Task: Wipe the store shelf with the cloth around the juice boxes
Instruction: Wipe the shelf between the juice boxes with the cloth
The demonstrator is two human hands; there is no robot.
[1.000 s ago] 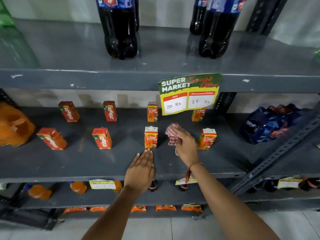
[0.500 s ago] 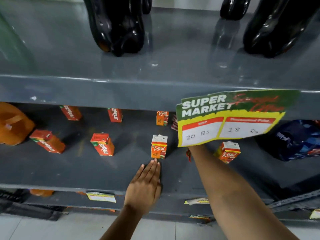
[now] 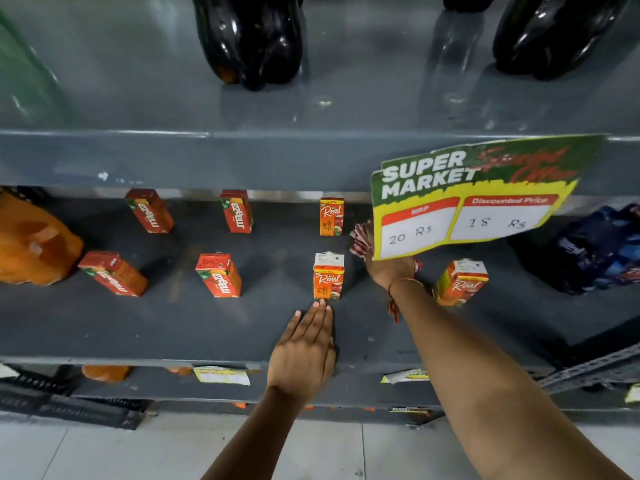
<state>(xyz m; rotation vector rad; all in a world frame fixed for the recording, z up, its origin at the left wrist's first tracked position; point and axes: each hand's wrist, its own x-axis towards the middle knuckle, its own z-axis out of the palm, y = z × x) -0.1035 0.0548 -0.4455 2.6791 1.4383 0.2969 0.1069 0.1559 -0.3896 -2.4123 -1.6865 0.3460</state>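
Checked cloth, gripped in the right hand, has advanced behind the price card toward the shelf rear beside the juice boxes, left hand flat, released; rear wiping appears underway.

Grey metal racking, glossy upper deck; pale tiled floor at 6 o'clock; light wall strip behind.

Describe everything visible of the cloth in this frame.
The cloth is a red-and-white checked fabric, bunched up. It is held by the right hand, deep on the grey shelf beside the rear Real juice box. The hanging price sign hides most of it; only a crumpled left edge shows. Whether it touches the box cannot be told.
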